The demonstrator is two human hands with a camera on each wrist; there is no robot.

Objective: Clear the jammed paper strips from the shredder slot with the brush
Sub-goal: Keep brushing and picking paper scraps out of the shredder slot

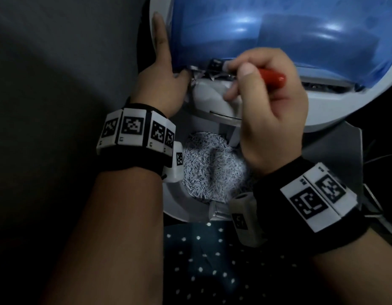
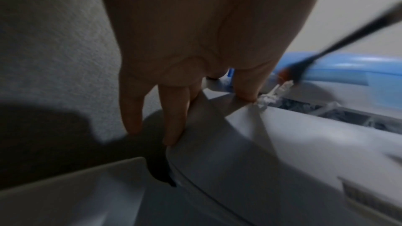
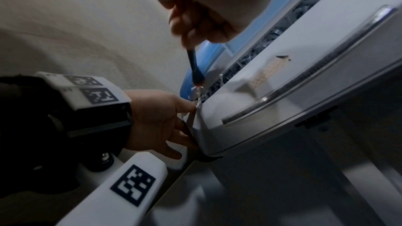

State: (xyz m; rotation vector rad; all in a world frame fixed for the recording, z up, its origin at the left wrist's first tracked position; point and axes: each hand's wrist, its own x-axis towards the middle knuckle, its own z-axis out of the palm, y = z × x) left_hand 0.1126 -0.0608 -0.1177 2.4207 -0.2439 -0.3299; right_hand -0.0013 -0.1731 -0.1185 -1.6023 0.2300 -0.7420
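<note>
The shredder head (image 1: 322,111) is white with a blue cover (image 1: 278,29) and lies tilted over its bin. My right hand (image 1: 267,115) grips a brush by its red handle (image 1: 272,78). The dark bristle tip (image 3: 196,78) touches a clump of white paper strips (image 2: 269,95) at the left end of the slot (image 3: 261,45). My left hand (image 1: 162,69) lies against the head's left side with straight fingers (image 2: 174,118). Its thumb (image 2: 248,85) presses the corner right beside the strips. More shreds show along the slot (image 2: 348,114).
The bin (image 1: 179,201) below the hands holds a heap of shredded paper (image 1: 210,168). A dark dotted fabric (image 1: 212,260) lies nearest me. A grey textured surface (image 1: 58,62) stands to the left. Cables (image 1: 377,205) trail at the right.
</note>
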